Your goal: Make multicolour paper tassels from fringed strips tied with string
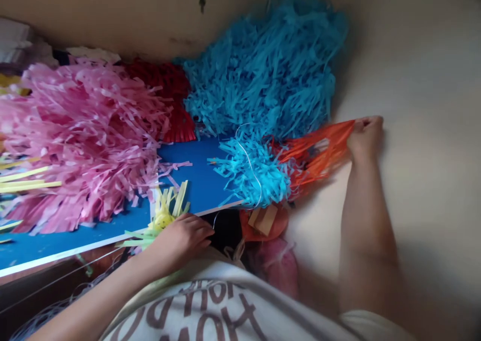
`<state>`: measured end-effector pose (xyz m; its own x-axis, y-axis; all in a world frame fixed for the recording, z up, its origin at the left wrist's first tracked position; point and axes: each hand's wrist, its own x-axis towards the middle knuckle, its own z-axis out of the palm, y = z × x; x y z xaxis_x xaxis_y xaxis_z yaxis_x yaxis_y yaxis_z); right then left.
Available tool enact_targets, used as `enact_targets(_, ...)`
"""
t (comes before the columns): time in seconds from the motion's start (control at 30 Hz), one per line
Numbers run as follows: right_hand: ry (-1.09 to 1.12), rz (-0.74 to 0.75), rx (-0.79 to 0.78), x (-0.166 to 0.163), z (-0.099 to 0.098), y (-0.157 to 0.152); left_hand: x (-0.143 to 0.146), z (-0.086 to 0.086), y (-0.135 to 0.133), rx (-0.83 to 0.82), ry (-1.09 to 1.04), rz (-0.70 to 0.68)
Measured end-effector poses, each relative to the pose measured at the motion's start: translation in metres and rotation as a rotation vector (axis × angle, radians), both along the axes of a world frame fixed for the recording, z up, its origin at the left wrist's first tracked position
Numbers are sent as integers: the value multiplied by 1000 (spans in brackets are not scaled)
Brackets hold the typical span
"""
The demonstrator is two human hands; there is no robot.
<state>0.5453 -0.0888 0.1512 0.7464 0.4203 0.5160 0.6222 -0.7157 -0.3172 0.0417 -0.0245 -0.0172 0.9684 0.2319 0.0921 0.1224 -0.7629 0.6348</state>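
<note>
My right hand [366,136] is closed in a fist at the right, gripping the end of a bunch of orange paper strips [326,143]. The strips are stretched sideways from the edge of the blue table [188,153]. My left hand [190,233] is at the table's front edge, fingers curled down around a thin white string [250,163]. That string loops up over a small light-blue fringe bundle [259,173]. Just behind my left hand sits yellow paper fringe [165,213], with pale green strips beside it.
A large pink fringe pile [86,140] covers the table's left part. Red fringe [169,98] and a tall blue fringe heap [266,65] stand against the wall [150,10]. Another wall [432,155] borders the right. Below the edge are an orange item [280,223] and pink material [280,263].
</note>
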Motion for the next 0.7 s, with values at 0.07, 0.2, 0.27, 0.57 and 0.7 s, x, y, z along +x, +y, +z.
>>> enact_targets(0.07,-117,96,20,-19,25,19,9,12,9,-77,-58,14)
enact_targets(0.2,-162,399,48,-87,57,71,45,46,20,-394,-280,150)
enact_targets(0.27,-104,580,53,-131,58,95,68,63,22,-683,-450,291)
enact_targets(0.57,490,1143,-2,-270,0,133,65,81,65,-1719,-1027,586)
enact_targets(0.7,627,1228,-52,-293,-27,132,32,69,72,-2130,-877,488)
